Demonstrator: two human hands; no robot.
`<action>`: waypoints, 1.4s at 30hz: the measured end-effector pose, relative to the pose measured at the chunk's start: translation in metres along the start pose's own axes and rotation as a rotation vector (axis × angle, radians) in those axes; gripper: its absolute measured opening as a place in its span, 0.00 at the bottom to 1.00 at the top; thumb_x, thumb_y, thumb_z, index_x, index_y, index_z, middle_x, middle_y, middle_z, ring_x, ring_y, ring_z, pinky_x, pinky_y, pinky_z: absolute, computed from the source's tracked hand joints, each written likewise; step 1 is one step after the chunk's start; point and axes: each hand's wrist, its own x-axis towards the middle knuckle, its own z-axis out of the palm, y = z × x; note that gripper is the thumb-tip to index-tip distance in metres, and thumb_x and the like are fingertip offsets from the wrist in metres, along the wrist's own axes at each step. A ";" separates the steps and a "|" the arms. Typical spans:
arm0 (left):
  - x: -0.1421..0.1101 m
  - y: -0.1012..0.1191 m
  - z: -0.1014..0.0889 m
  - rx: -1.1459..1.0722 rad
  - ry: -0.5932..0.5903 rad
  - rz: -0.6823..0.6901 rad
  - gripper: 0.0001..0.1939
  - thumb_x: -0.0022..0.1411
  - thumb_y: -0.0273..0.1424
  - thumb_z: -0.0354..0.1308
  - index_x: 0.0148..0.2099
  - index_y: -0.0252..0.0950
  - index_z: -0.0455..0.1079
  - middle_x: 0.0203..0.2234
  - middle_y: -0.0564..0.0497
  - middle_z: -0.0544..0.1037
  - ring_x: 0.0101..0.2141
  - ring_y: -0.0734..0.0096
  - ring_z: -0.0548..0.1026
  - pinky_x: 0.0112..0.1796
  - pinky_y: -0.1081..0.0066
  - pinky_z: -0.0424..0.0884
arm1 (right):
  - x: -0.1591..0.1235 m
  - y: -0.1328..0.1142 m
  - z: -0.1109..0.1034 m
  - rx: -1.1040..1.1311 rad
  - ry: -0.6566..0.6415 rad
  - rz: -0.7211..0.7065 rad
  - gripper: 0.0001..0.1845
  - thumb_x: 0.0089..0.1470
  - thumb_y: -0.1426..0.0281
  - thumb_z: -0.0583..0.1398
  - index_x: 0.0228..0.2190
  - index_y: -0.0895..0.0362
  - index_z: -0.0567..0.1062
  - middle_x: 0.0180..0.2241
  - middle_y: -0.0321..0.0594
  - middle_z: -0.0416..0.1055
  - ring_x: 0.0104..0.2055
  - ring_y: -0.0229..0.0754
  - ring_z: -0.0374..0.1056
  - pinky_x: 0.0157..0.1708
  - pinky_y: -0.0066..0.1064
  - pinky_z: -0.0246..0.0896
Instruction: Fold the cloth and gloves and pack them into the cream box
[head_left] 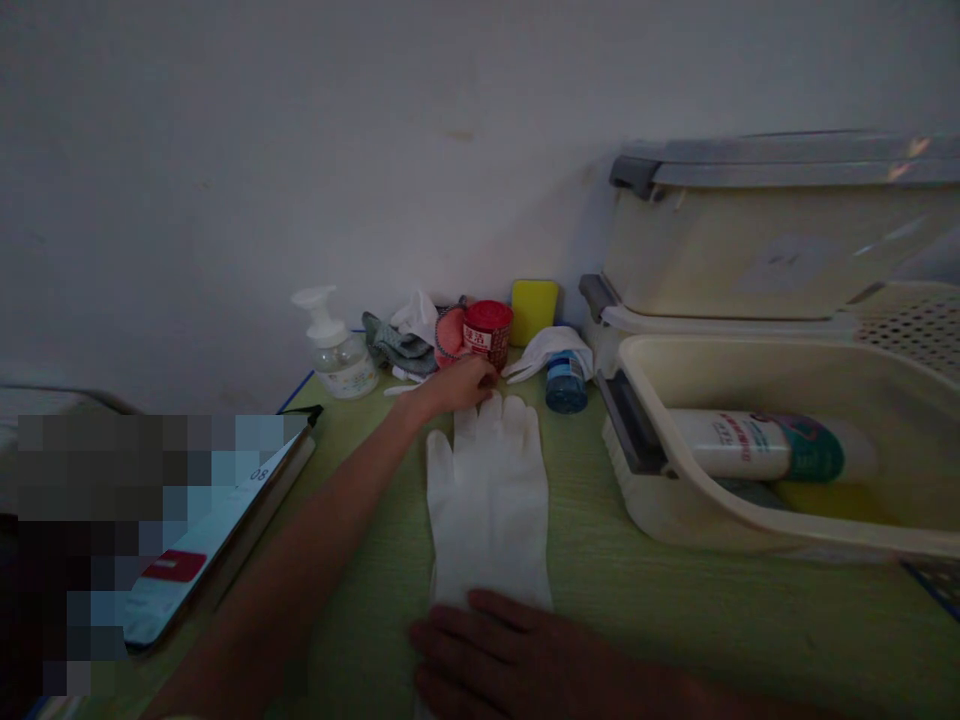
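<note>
Fingers of the white glove (491, 500) point away from me toward the wall (450, 200), its cuff end nearest me in the head view. The glove lies flattened on the green tabletop (750, 610). At its far end I have the left hand (471, 382), knuckles bent, right at the glove's fingertips; whether it pinches the fabric or merely touches it, I cannot tell. My right hand (517, 655) is spread palm down over the cuff end, grasping nothing, so most of the glove shows between my two hands. Just beyond the left hand stands a red canister (489, 333). A blue jar (566, 387) sits near, to the right, and farther right a cream bin (646, 505) holds a white bottle (750, 445) on its side.
</note>
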 end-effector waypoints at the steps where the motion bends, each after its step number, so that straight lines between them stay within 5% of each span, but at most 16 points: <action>1: 0.000 0.001 0.001 -0.003 -0.003 -0.006 0.09 0.53 0.22 0.54 0.37 0.32 0.73 0.33 0.48 0.78 0.34 0.69 0.74 0.35 0.73 0.68 | 0.000 0.001 -0.002 0.002 -0.009 0.000 0.20 0.65 0.68 0.43 0.54 0.60 0.62 0.58 0.40 0.61 0.58 0.38 0.58 0.53 0.31 0.56; 9: 0.000 0.006 0.004 0.018 0.045 -0.088 0.08 0.51 0.24 0.55 0.36 0.32 0.69 0.29 0.49 0.75 0.29 0.69 0.71 0.27 0.73 0.64 | -0.002 -0.003 0.003 -0.021 0.026 0.019 0.20 0.65 0.67 0.44 0.54 0.59 0.62 0.59 0.39 0.59 0.58 0.39 0.56 0.55 0.31 0.54; 19: -0.006 0.012 -0.004 0.188 0.090 -0.148 0.10 0.52 0.23 0.53 0.38 0.35 0.68 0.35 0.46 0.74 0.36 0.63 0.72 0.31 0.71 0.65 | -0.003 -0.009 0.014 -0.099 0.112 0.058 0.19 0.65 0.67 0.44 0.53 0.57 0.64 0.58 0.36 0.61 0.58 0.37 0.56 0.55 0.30 0.53; 25: -0.007 0.017 -0.001 0.247 0.056 -0.127 0.11 0.55 0.23 0.51 0.41 0.35 0.69 0.39 0.45 0.75 0.42 0.62 0.72 0.38 0.69 0.67 | -0.002 -0.008 0.010 -0.056 0.080 0.055 0.18 0.65 0.67 0.45 0.52 0.58 0.64 0.58 0.38 0.61 0.58 0.38 0.57 0.54 0.31 0.53; 42: -0.002 0.034 0.005 0.073 0.075 0.035 0.09 0.56 0.25 0.55 0.39 0.33 0.74 0.37 0.46 0.76 0.39 0.64 0.74 0.40 0.68 0.69 | -0.003 -0.007 0.010 -0.035 0.092 0.059 0.19 0.65 0.66 0.45 0.53 0.58 0.64 0.58 0.38 0.61 0.58 0.38 0.56 0.55 0.31 0.52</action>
